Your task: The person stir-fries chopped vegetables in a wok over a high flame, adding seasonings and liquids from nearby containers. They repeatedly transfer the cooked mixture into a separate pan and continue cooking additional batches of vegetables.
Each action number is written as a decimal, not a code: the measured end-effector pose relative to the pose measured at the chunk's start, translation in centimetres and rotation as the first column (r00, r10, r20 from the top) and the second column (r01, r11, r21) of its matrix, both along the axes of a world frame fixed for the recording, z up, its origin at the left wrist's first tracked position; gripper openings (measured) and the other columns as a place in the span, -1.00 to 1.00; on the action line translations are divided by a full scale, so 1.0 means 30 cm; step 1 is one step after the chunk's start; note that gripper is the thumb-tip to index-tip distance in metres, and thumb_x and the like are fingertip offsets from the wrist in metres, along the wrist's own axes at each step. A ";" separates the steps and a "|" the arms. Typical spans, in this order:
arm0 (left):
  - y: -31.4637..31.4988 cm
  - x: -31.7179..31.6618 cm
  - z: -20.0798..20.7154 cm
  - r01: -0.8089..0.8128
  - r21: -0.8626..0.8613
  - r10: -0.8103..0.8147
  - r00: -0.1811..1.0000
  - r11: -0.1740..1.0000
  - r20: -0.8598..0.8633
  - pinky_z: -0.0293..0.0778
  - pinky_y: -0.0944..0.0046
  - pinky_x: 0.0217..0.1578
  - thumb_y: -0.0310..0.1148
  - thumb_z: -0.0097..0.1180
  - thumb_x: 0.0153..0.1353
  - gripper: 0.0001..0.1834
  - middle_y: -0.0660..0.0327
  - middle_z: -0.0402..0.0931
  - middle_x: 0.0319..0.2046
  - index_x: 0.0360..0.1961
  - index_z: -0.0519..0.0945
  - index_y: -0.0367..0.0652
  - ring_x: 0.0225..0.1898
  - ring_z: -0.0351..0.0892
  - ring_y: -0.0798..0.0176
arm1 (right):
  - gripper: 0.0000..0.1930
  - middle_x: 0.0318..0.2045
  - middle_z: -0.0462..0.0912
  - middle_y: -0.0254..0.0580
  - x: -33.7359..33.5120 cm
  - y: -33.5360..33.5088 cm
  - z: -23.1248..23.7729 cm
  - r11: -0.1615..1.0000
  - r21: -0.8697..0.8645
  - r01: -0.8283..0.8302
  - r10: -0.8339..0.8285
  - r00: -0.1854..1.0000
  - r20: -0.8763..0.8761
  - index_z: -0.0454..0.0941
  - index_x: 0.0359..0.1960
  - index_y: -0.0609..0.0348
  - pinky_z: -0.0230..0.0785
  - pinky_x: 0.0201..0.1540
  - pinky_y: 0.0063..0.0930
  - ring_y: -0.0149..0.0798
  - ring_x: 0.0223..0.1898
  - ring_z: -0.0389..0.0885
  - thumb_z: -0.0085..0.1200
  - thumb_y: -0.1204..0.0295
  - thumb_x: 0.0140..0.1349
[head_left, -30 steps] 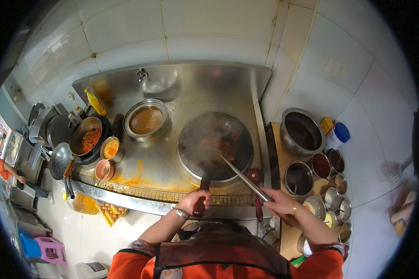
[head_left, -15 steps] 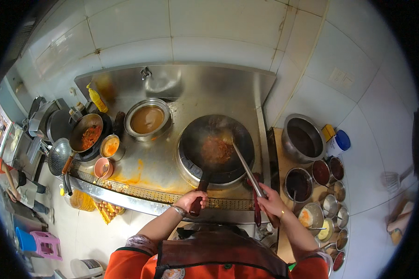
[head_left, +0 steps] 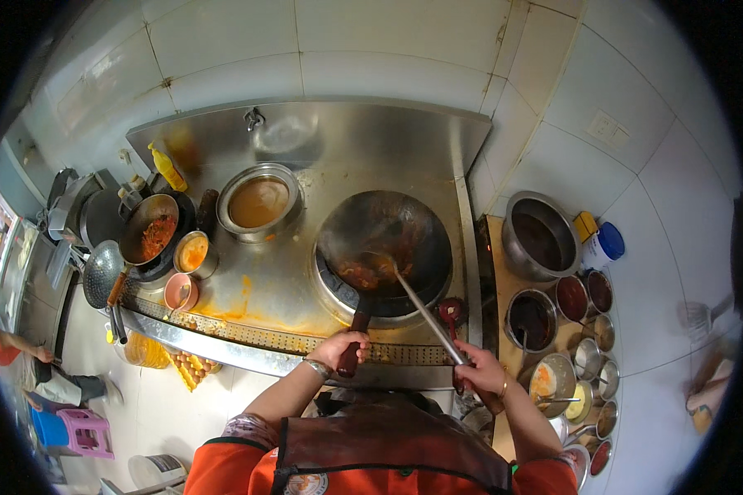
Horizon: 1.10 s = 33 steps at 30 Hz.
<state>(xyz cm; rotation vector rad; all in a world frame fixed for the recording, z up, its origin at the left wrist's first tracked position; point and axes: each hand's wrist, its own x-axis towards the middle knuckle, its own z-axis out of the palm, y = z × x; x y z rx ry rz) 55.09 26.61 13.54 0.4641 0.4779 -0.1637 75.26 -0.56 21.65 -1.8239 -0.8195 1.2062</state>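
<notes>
A black wok (head_left: 421, 219) sits on the right burner of the steel stove, with reddish-brown food (head_left: 367, 271) gathered low in it and faint steam above. My left hand (head_left: 343, 351) is closed round the wok's dark red handle (head_left: 349, 360). In my right hand (head_left: 481, 371) is a long metal cooking ladle (head_left: 428, 313), gripped near its wooden end. Its head is down in the food, mostly hidden there. Beside the stove control, close to my right hand, is a small red ladle-shaped thing (head_left: 451, 312).
Left on the stove stand a pot of brown liquid (head_left: 259, 203), a pan of red food (head_left: 158, 238), a small orange-filled pot (head_left: 193, 252) and a pink cup (head_left: 181, 293). Several seasoning bowls (head_left: 587, 362) and a large pot (head_left: 539, 236) line the right counter. A person (head_left: 25, 363) is far left.
The ladle's head has moved from the right side of the wok toward its near middle. The food has shifted nearer and left. Both hands keep their grips; the far person has moved.
</notes>
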 end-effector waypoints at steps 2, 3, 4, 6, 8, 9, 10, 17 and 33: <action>0.006 0.000 -0.011 -0.005 -0.050 0.006 1.000 0.999 0.023 0.31 0.38 -0.55 -0.41 0.02 0.11 -0.91 0.31 0.34 -0.60 -0.45 0.38 -0.15 -0.60 0.31 0.37 | -0.37 -0.53 0.49 -0.22 0.038 0.026 0.027 0.997 -0.082 -0.011 0.034 0.959 0.283 0.08 0.26 0.11 0.34 -0.59 -0.51 -0.42 -0.67 0.43 -0.03 0.54 0.11; 0.004 -0.002 -0.009 -0.010 -0.042 0.011 1.000 0.999 0.025 0.31 0.38 -0.55 -0.41 0.02 0.10 -0.91 0.31 0.34 -0.60 -0.45 0.38 -0.15 -0.60 0.31 0.37 | -0.35 -0.53 0.49 -0.20 0.034 0.066 0.038 0.994 -0.092 0.060 -0.036 0.970 0.240 0.07 0.26 0.15 0.35 -0.58 -0.48 -0.42 -0.69 0.42 -0.02 0.52 0.08; 0.003 -0.003 -0.003 -0.018 -0.032 0.019 0.999 0.999 0.030 0.30 0.38 -0.55 -0.41 0.02 0.10 -0.91 0.31 0.34 -0.60 -0.45 0.38 -0.15 -0.61 0.31 0.37 | -0.36 -0.54 0.48 -0.21 0.035 0.103 0.025 0.996 -0.043 0.084 -0.071 0.963 0.259 0.07 0.26 0.15 0.34 -0.59 -0.48 -0.42 -0.69 0.42 -0.02 0.52 0.09; -0.003 0.008 0.009 -0.009 -0.022 0.010 0.999 1.000 0.033 0.30 0.37 -0.55 -0.42 0.02 0.10 -0.92 0.30 0.34 -0.60 -0.45 0.38 -0.14 -0.61 0.31 0.36 | -0.37 -0.55 0.47 -0.25 0.047 0.160 -0.048 0.988 0.056 0.143 -0.153 0.945 0.288 0.07 0.26 0.15 0.32 -0.61 -0.50 -0.43 -0.69 0.41 -0.03 0.52 0.10; -0.002 0.015 0.017 0.009 -0.020 -0.008 1.000 1.000 0.027 0.30 0.37 -0.55 -0.42 0.02 0.10 -0.92 0.30 0.34 -0.60 -0.45 0.38 -0.14 -0.62 0.31 0.36 | -0.36 -0.51 0.50 -0.22 0.023 0.199 -0.127 0.983 0.087 0.163 -0.176 0.972 0.159 0.05 0.28 0.08 0.35 -0.59 -0.51 -0.41 -0.67 0.45 -0.03 0.49 0.13; -0.003 0.024 0.013 0.012 -0.018 -0.012 0.999 1.000 0.033 0.30 0.36 -0.55 -0.42 0.02 0.10 -0.92 0.30 0.34 -0.60 -0.45 0.38 -0.14 -0.62 0.31 0.36 | -0.36 -0.49 0.51 -0.21 0.015 0.195 -0.152 0.979 0.102 0.178 -0.187 0.978 0.093 0.04 0.29 0.05 0.36 -0.58 -0.51 -0.40 -0.65 0.47 -0.02 0.48 0.15; 0.004 0.014 0.000 -0.001 -0.015 0.002 0.999 1.000 0.033 0.30 0.36 -0.55 -0.42 0.02 0.10 -0.92 0.30 0.34 -0.60 -0.46 0.38 -0.14 -0.61 0.31 0.36 | -0.37 -0.50 0.51 -0.24 -0.006 0.189 -0.133 0.984 0.105 0.145 -0.143 0.989 -0.027 0.05 0.29 0.05 0.35 -0.59 -0.52 -0.42 -0.65 0.46 -0.03 0.48 0.16; 0.005 -0.001 -0.010 -0.022 -0.014 0.022 1.000 1.000 0.016 0.30 0.35 -0.55 -0.43 0.02 0.09 -0.92 0.31 0.34 -0.60 -0.46 0.38 -0.14 -0.60 0.32 0.37 | -0.36 -0.52 0.50 -0.27 0.012 -0.001 0.004 1.000 0.004 0.020 -0.019 0.981 -0.191 0.06 0.28 0.05 0.37 -0.54 -0.54 -0.44 -0.60 0.48 0.00 0.51 0.14; 0.008 -0.001 -0.018 -0.028 -0.002 0.028 0.999 1.000 0.018 0.32 0.36 -0.55 -0.42 0.03 0.11 -0.91 0.29 0.35 -0.60 -0.47 0.39 -0.14 -0.61 0.32 0.36 | -0.38 -0.50 0.47 -0.32 -0.024 0.063 -0.049 0.995 0.032 0.094 -0.079 0.946 -0.313 0.07 0.28 0.01 0.33 -0.59 -0.59 -0.49 -0.59 0.44 -0.05 0.52 0.16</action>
